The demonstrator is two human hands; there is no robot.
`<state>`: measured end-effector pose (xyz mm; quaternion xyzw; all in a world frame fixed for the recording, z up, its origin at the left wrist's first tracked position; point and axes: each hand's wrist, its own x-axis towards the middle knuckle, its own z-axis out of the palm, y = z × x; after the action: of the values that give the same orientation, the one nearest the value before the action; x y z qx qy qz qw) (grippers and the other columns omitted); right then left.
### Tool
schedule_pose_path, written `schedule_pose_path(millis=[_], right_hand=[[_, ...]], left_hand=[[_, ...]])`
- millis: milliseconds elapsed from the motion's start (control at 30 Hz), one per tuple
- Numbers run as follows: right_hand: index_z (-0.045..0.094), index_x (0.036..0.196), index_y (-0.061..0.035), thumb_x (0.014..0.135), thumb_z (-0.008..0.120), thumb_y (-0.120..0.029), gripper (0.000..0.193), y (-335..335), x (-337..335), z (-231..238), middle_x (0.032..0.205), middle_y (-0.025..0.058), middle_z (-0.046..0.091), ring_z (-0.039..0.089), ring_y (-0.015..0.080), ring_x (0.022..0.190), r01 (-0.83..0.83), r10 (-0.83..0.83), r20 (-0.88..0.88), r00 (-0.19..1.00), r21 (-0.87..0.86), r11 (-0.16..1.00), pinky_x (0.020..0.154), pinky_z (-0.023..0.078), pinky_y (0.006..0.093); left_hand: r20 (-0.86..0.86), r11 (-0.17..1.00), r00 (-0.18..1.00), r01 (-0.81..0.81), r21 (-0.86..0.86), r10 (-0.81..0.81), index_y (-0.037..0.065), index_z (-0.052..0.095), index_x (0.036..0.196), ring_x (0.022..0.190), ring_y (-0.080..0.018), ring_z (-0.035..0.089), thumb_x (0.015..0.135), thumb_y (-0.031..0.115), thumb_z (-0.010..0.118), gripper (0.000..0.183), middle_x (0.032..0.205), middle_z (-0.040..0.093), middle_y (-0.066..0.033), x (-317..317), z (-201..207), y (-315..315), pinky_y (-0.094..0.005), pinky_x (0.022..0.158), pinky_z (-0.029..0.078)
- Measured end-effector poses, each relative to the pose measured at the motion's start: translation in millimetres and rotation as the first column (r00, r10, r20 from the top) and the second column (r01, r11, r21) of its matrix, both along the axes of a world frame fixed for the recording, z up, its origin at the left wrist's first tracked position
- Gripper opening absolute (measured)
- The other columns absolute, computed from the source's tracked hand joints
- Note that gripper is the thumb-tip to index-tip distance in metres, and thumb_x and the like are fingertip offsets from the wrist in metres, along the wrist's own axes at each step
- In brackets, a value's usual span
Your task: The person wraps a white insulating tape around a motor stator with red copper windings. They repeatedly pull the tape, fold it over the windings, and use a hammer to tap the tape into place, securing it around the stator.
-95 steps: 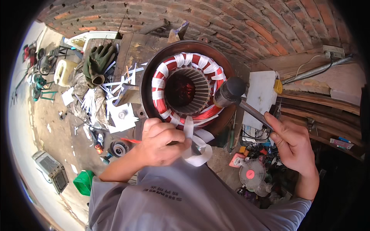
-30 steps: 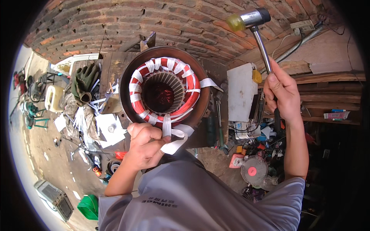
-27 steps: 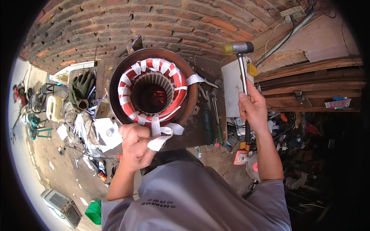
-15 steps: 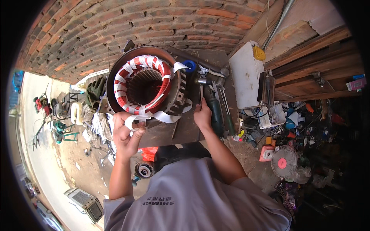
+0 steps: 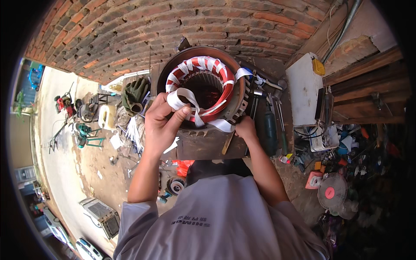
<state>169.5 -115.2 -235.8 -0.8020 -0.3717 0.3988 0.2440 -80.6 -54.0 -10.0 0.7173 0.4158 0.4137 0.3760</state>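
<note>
Tape (image 5: 174, 99): looped over the coil's near left, trailing right along the housing's near rim; looks light, limp, prone to twisting; best pinched flat, close to the coil.
Coil (image 5: 228, 82): seated in the housing, red, wrapped in white; looks springy, easily nicked; best pressed over the wrapping.
Housing (image 5: 236, 97): resting on the bench, open end up; looks heavy, rigid, rough with rust; best held low by the outer wall.
Left hand (image 5: 162, 123): nearly closed, pinching the tape between thumb and fingers.
Right hand (image 5: 245, 128): curled beside the housing's near right edge; too hidden to tell whether gripping anything.
Bench (image 5: 199, 147): dark, worn; bearing a hammer (image 5: 258, 92) right of the housing.
Wall (image 5: 186, 26): brick, rising beyond the bench.
Floor (image 5: 93, 162): dusty, littered; fan (image 5: 332, 192) at lower right.
</note>
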Motion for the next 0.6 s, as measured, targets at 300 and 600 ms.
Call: schedule_pose_path(millis=[300,600], right_hand=[[0.061,0.108,0.0006,0.097,0.055,-0.014,0.019,-104,10,50,0.088,0.0183,0.072,0.071,0.0364,0.08,0.302,-0.362,0.036,0.931,0.48,0.824,0.077,0.058,0.0465],[0.053,0.095,-0.0135,0.11,0.04,-0.053,0.044,-74,13,268,0.074,0.0023,0.048,0.046,0.0156,0.065,0.711,0.334,-0.804,0.491,0.592,0.379,0.06,0.044,0.0341]], left_hand=[[-0.093,0.976,0.973,0.214,0.046,-0.21,0.0,0.075,0.099,0.088,-0.0239,0.067,0.088,0.006,0.079,0.013,0.098,0.069,-0.0107,-28,-3,38,-0.0337,0.077,0.053],[-0.142,0.897,0.901,0.426,0.121,-0.409,0.004,0.074,0.098,0.083,-0.0338,0.066,0.09,0.007,0.072,0.009,0.09,0.07,-0.0121,-19,-5,58,-0.0402,0.082,0.051]])
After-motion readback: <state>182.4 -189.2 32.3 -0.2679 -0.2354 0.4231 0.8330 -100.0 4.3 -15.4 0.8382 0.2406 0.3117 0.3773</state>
